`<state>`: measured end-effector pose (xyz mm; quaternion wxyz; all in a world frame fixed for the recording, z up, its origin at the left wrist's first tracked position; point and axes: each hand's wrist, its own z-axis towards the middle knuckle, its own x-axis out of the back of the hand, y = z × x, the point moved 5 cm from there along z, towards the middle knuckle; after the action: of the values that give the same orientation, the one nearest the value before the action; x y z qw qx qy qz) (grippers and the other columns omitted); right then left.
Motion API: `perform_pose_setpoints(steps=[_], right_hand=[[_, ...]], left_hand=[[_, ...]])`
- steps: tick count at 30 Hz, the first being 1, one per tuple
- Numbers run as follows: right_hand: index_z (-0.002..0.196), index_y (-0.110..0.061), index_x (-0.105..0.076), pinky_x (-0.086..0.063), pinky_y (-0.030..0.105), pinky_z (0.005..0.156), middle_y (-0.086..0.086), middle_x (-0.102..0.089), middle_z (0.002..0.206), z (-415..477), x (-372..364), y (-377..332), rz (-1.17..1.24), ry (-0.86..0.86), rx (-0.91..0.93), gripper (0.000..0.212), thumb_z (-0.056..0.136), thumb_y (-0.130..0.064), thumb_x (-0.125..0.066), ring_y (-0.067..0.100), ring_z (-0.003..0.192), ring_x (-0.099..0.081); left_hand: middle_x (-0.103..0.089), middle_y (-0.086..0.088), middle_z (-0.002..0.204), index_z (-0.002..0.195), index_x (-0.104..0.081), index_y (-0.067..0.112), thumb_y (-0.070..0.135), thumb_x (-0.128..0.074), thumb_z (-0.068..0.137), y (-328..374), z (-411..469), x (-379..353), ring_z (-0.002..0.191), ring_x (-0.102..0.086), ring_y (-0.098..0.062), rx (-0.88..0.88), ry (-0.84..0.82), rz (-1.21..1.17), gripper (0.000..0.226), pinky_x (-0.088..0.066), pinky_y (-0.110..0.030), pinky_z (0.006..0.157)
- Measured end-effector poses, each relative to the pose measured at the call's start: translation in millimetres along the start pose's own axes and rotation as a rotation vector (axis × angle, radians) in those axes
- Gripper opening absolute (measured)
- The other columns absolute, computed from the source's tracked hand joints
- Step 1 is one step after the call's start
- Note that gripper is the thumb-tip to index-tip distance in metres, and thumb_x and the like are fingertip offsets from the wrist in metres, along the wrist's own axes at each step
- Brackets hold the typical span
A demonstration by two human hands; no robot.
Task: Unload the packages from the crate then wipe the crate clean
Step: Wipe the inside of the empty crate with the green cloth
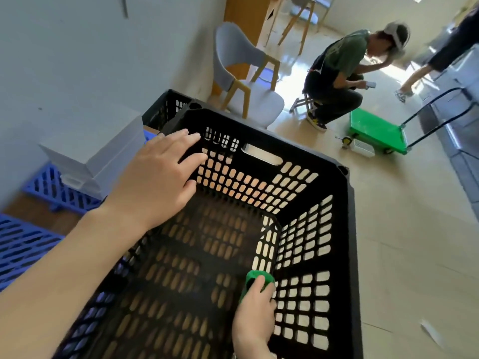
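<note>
A black perforated plastic crate (pixel 344 229) fills the middle of the view, with nothing inside it but my hands and a cloth. My left hand (pixel 158 177) reaches over the left rim, fingers straight, its fingertips touching the inner far wall near the top corner. Deep inside, my right hand (pixel 255 314) grips a green cloth (pixel 255 277) and presses it against the lower right wall near the far corner. White packages (pixel 101 149) are stacked outside the crate on the left.
Blue plastic pallets (pixel 31 244) lie on the left under the packages. A second black crate (pixel 166 107) stands behind. A grey chair (pixel 243 73), a crouching person (pixel 339 73) and a green trolley (pixel 375 130) occupy the floor beyond.
</note>
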<state>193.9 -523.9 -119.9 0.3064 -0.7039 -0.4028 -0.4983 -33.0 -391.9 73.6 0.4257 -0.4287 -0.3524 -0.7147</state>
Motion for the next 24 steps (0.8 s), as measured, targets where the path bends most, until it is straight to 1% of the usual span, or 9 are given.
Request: perform_pose_setpoints(steps=[1,2,4,6,10,16,19,21,24], right_hand=[[0.132,-0.015,-0.036,-0.052,0.033,0.077,0.013,-0.039,0.134,0.9,1.8,-3.4,0.038,0.043,-0.002,0.042,0.092,-0.001,-0.042,0.028,0.104,-0.055],[0.125,-0.013,-0.044,-0.055,0.035,0.068,0.014,-0.046,0.125,4.2,3.5,-8.0,0.076,0.092,0.014,0.042,0.086,0.0,-0.053,0.028,0.093,-0.058],[0.108,-0.01,-0.051,-0.052,0.034,0.046,0.015,-0.054,0.104,14.7,1.5,-16.5,0.126,0.072,0.051,0.052,0.065,0.003,-0.076,0.027,0.071,-0.06],[0.101,-0.01,-0.052,-0.048,0.03,0.041,0.015,-0.054,0.097,22.4,-2.2,-18.8,0.123,0.076,0.069,0.061,0.05,0.003,-0.084,0.025,0.064,-0.058],[0.103,-0.011,-0.056,-0.05,0.028,0.046,0.014,-0.055,0.103,31.0,-7.8,-20.9,0.166,0.124,0.065,0.059,0.052,0.0,-0.085,0.023,0.071,-0.06],[0.109,-0.012,-0.05,-0.053,0.03,0.048,0.01,-0.049,0.107,59.3,4.1,-28.6,0.248,0.242,0.02,0.037,0.078,-0.009,-0.071,0.023,0.082,-0.059],[0.116,-0.011,-0.049,-0.052,0.029,0.058,0.01,-0.048,0.113,82.9,17.0,-40.3,0.27,0.263,0.034,0.037,0.083,-0.008,-0.066,0.022,0.09,-0.056],[0.121,-0.009,-0.046,-0.05,0.032,0.065,0.012,-0.044,0.12,104.2,27.8,-50.3,0.327,0.255,0.047,0.038,0.086,-0.006,-0.06,0.025,0.097,-0.053],[0.13,-0.011,-0.042,-0.052,0.032,0.066,0.01,-0.044,0.124,134.6,41.9,-60.0,0.339,0.323,0.042,0.049,0.086,-0.007,-0.063,0.023,0.102,-0.053]], left_hand=[[-0.05,-0.016,0.142,0.12,-0.065,0.008,0.01,-0.071,0.078,-0.6,-0.5,0.5,0.134,-0.044,-0.035,0.018,0.012,-0.002,0.042,-0.037,-0.056,0.107],[-0.049,-0.016,0.143,0.12,-0.065,0.007,0.01,-0.07,0.079,-1.3,-1.1,1.1,0.134,-0.043,-0.036,0.046,0.025,0.001,0.042,-0.038,-0.056,0.105],[-0.046,-0.017,0.145,0.123,-0.063,0.006,0.013,-0.068,0.081,-2.9,-2.3,0.9,0.134,-0.043,-0.037,0.121,0.043,0.02,0.043,-0.04,-0.057,0.102],[-0.045,-0.018,0.145,0.128,-0.06,0.005,0.017,-0.066,0.083,-4.6,-3.5,-0.8,0.132,-0.043,-0.038,0.174,0.035,0.063,0.047,-0.04,-0.056,0.1],[-0.047,-0.021,0.143,0.131,-0.059,0.006,0.021,-0.066,0.084,-9.8,-4.5,-4.2,0.134,-0.04,-0.039,0.182,0.007,0.146,0.05,-0.035,-0.055,0.099],[-0.045,-0.018,0.145,0.129,-0.059,0.005,0.02,-0.068,0.082,-11.8,-4.3,-2.2,0.132,-0.041,-0.038,0.233,0.042,0.054,0.05,-0.038,-0.054,0.104],[-0.044,-0.016,0.146,0.128,-0.059,0.005,0.021,-0.06,0.089,-11.3,-4.2,-2.2,0.133,-0.041,-0.038,0.202,0.046,0.057,0.042,-0.039,-0.055,0.104],[-0.043,-0.014,0.148,0.128,-0.059,0.007,0.028,-0.052,0.088,-11.9,-4.0,-2.5,0.134,-0.041,-0.037,0.188,0.04,0.078,0.046,-0.039,-0.055,0.102],[-0.041,-0.013,0.149,0.129,-0.058,0.008,0.03,-0.049,0.085,-12.1,-3.2,-3.8,0.133,-0.042,-0.037,0.178,0.038,0.104,0.049,-0.037,-0.056,0.102]])
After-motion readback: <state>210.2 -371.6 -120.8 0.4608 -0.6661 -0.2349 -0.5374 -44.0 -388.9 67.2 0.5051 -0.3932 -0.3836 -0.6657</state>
